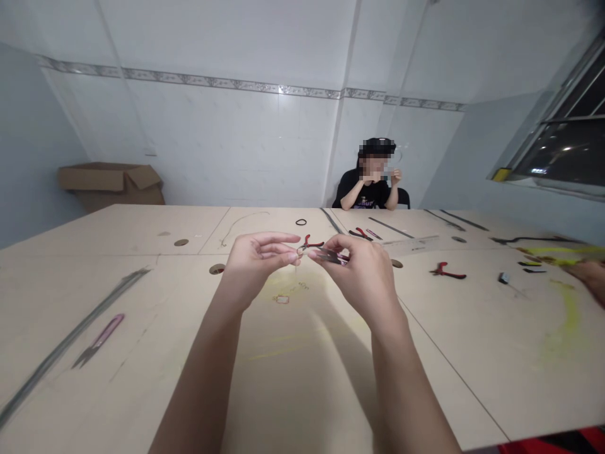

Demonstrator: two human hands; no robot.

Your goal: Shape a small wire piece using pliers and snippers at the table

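My left hand (261, 256) pinches a small thin loop (299, 251) between thumb and fingertips, above the table. Just right of it, my right hand (363, 268) is closed around thread snips (336, 256) with pinkish handles and dark blades. Both hands' fingertips almost meet near the loop; whether the right fingers also touch it I cannot tell. Red-handled pliers (314, 243) lie behind the fingertips, partly hidden. Beneath the hands, a small orange-edged tag (282, 299) and some tiny rings (303, 285) rest on the table.
Another pair of snips (101, 337) lies left by a long grey strip (70, 340). Red pliers (447, 271) and a small dark-and-white object (505, 278) are right. Across the table (293, 391) sits a person (363, 186); another person's hand (590, 277) shows at right.
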